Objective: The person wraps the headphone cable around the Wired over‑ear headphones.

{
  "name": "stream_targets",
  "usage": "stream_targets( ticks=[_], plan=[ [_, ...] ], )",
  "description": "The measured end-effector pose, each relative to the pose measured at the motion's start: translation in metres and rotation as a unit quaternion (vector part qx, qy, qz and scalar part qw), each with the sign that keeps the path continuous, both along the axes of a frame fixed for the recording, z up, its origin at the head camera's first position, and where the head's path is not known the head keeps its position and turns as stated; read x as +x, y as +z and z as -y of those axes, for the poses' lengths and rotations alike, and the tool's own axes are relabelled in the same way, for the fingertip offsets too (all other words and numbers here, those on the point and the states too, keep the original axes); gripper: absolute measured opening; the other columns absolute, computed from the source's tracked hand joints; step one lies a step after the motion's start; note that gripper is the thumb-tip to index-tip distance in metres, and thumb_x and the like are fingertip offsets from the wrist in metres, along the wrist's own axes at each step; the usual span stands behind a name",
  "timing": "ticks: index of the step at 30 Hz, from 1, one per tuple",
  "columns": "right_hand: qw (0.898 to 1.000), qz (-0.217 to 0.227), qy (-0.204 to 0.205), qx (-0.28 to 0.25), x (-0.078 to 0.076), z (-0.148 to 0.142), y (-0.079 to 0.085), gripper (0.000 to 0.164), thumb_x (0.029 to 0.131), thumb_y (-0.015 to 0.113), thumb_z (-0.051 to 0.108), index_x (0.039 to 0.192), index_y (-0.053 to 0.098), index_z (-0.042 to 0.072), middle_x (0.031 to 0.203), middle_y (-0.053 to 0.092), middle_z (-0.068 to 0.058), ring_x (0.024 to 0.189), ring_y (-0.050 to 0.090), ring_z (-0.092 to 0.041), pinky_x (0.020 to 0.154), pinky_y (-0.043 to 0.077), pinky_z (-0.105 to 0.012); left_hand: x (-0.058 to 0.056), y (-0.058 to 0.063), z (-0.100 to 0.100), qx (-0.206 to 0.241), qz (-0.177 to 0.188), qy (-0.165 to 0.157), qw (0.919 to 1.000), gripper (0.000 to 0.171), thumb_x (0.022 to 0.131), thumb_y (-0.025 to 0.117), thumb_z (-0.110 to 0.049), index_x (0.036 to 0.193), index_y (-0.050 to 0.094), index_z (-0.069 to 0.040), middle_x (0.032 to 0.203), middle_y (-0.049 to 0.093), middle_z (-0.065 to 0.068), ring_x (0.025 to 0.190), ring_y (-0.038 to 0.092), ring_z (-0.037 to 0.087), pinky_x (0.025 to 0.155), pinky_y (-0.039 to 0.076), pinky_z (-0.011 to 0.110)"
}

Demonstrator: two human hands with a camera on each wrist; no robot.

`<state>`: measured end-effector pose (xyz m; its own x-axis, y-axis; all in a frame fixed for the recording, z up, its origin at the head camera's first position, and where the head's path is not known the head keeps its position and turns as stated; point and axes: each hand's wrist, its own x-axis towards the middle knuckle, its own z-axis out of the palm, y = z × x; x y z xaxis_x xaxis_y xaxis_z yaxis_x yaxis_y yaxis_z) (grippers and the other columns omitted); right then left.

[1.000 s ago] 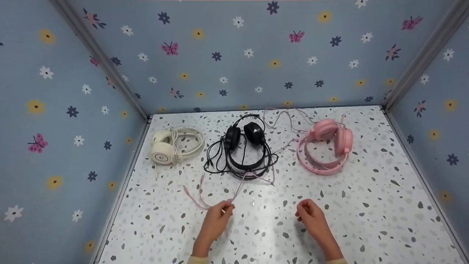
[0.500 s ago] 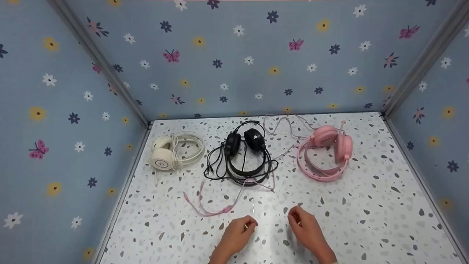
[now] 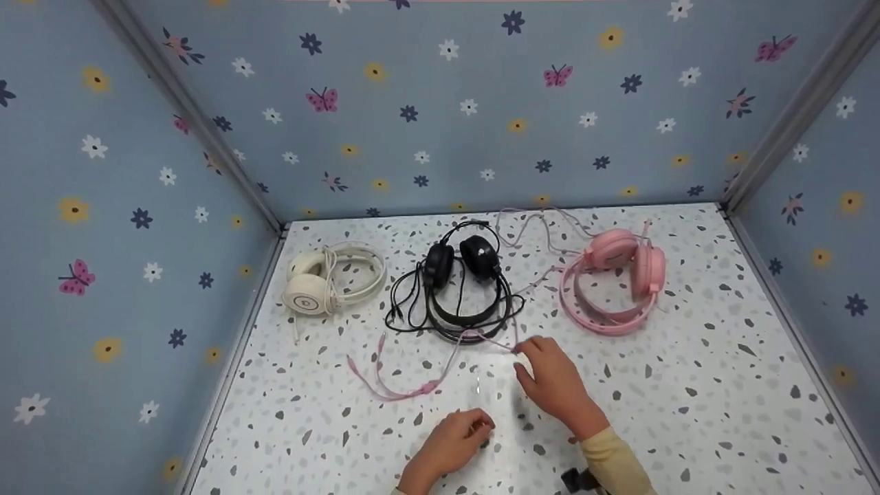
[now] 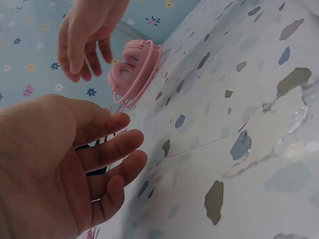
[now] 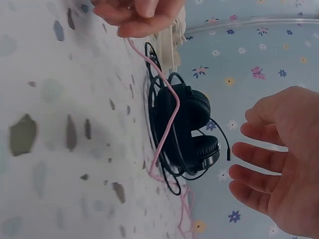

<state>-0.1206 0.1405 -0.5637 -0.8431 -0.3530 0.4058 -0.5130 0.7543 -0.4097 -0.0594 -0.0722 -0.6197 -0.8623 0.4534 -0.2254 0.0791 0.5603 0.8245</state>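
My right hand is over the table near a bend of the pink cable, its fingertips overlapping the cable in the head view. In the right wrist view, its loosely bent fingers hold nothing. My left hand hovers nearer the front, fingers relaxed, and the left wrist view shows nothing in its palm. The cable belongs to the pink headphones at the right. It runs across the band of the black headset in the middle, and its two plugs lie to the left.
White headphones, with their cord wound round them, lie at the left of the speckled table. Blue flowered panels enclose the table at the back and on both sides. A small black object shows beside the right sleeve.
My left hand has let go of the pink cable and moved right and toward the front. My right hand has moved forward and left, to the cable's bend.
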Motion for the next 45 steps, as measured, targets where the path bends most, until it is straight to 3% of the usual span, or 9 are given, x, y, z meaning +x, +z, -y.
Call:
stream_targets(
  ticks=[3,7,10,15,19,24,31,36,45],
  plan=[
    [0.999,-0.021,0.021,0.015,-0.024,0.009,0.008,0.020,0.080,0.060,0.011,0.100,0.057,0.011,0.098,0.052,-0.003,0.089,0.049,-0.020,0.074,0.042,-0.035,-0.002,0.000,-0.002,-0.011,0.005,-0.005,0.9999,0.018,0.090,0.048,-0.034,0.091,0.062,-0.022,0.070,0.056,-0.010,0.059,0.050,0.005,0.069,0.041,0.031],
    [0.998,-0.040,0.048,0.031,-0.051,0.021,0.012,0.030,0.077,0.059,0.004,0.107,0.057,0.008,0.105,0.051,-0.006,0.096,0.048,-0.023,0.080,0.040,-0.037,0.000,-0.002,-0.003,0.002,0.027,-0.022,0.9994,0.018,0.090,0.048,-0.033,0.092,0.062,-0.022,0.072,0.057,-0.010,0.062,0.052,0.004,0.073,0.041,0.033],
    [0.995,-0.048,0.063,0.063,-0.067,0.028,0.013,0.039,0.075,0.055,-0.002,0.113,0.054,0.007,0.110,0.050,-0.011,0.102,0.047,-0.026,0.084,0.038,-0.038,0.001,-0.003,-0.008,0.022,0.040,-0.036,0.9983,0.017,0.090,0.049,-0.031,0.092,0.062,-0.020,0.076,0.058,-0.008,0.066,0.053,0.004,0.062,0.043,0.026],
    [0.982,-0.044,0.069,0.170,-0.088,0.034,0.008,0.054,0.073,0.057,-0.005,0.124,0.045,0.009,0.122,0.045,-0.016,0.115,0.038,-0.035,0.090,0.034,-0.045,-0.002,-0.005,-0.015,0.032,0.036,-0.043,0.9979,0.017,0.090,0.049,-0.030,0.092,0.062,-0.020,0.079,0.059,-0.008,0.067,0.053,0.004,0.063,0.042,0.025],
    [0.966,-0.024,0.083,0.243,-0.093,0.042,-0.004,0.062,0.073,0.065,0.001,0.129,0.041,0.012,0.127,0.041,-0.017,0.121,0.029,-0.039,0.092,0.030,-0.049,0.000,-0.008,-0.016,0.030,0.062,-0.039,0.9969,0.016,0.089,0.050,-0.031,0.091,0.062,-0.020,0.078,0.059,-0.008,0.067,0.053,0.004,0.063,0.042,0.026],
    [0.956,-0.035,0.114,0.269,-0.090,0.048,-0.022,0.063,0.069,0.069,0.003,0.126,0.043,0.012,0.125,0.043,-0.014,0.120,0.031,-0.038,0.093,0.029,-0.048,0.002,-0.008,-0.017,0.022,0.103,-0.038,0.9937,0.015,0.088,0.052,-0.031,0.090,0.062,-0.021,0.078,0.058,-0.009,0.068,0.053,0.004,0.063,0.042,0.027],
    [0.949,-0.065,0.121,0.284,-0.099,0.052,-0.037,0.048,0.077,0.061,0.005,0.122,0.046,0.012,0.113,0.051,-0.007,0.111,0.043,-0.032,0.092,0.031,-0.044,-0.003,-0.004,-0.017,0.026,0.087,-0.036,0.9952,0.014,0.089,0.051,-0.028,0.091,0.061,-0.020,0.077,0.059,-0.007,0.067,0.054,0.005,0.063,0.042,0.026],
    [0.948,-0.066,0.124,0.285,-0.103,0.052,-0.037,0.053,0.073,0.064,0.003,0.121,0.045,0.012,0.107,0.053,-0.007,0.104,0.047,-0.029,0.091,0.031,-0.045,-0.001,-0.006,-0.016,0.029,0.086,-0.034,0.9953,0.011,0.088,0.052,-0.025,0.090,0.061,-0.020,0.074,0.058,-0.008,0.064,0.052,0.005,0.062,0.041,0.026],
    [0.934,-0.103,0.140,0.312,-0.117,0.054,-0.043,0.039,0.074,0.063,0.005,0.110,0.050,0.012,0.089,0.056,-0.005,0.083,0.053,-0.025,0.082,0.038,-0.041,0.001,-0.009,-0.014,0.026,0.101,-0.034,0.9940,0.011,0.088,0.052,-0.026,0.090,0.061,-0.022,0.072,0.056,-0.009,0.063,0.051,0.007,0.060,0.041,0.026]
  ],
)
